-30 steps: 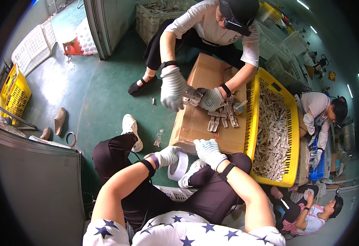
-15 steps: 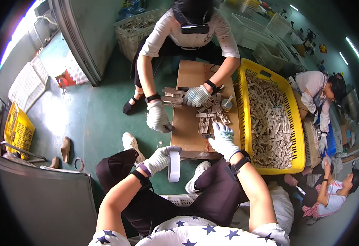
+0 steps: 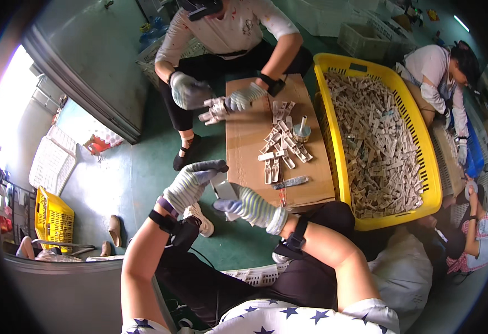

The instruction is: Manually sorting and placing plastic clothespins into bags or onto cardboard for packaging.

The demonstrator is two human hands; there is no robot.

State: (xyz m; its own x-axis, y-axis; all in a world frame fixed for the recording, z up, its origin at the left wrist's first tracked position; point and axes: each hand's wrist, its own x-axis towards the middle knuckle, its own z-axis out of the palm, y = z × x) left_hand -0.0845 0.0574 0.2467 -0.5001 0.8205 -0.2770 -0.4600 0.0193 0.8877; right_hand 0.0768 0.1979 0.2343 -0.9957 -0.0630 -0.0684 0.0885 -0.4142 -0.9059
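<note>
A white roll of tape [image 3: 224,190] is between my hands in front of the cardboard-topped work surface [image 3: 244,164], partly hidden by fingers. My gloved left hand [image 3: 189,186] is closed on its far left side. From the right my gloved right hand [image 3: 253,208] has its fingers closed around the roll's near edge. On the cardboard lie several pale plastic clips [image 3: 280,146] in a loose pile. Near them are a dark-handled utility knife [image 3: 290,182] and a small cup [image 3: 302,132] with a stick in it. Opposite me, a co-worker's gloved hands [image 3: 238,100] hold a bunch of clips.
A large yellow basket [image 3: 341,161] full of clips stands right of the work surface. Two other people sit at the far right. At the left are a smaller yellow basket [image 3: 54,217], loose shoes [image 3: 114,229] and a grey panel [image 3: 65,289]. A white sack [image 3: 402,273] lies at my right.
My left hand has moved up and left with the tape roll. My right hand has left the clips and come to the roll. The co-worker's hands have shifted, and my view has turned.
</note>
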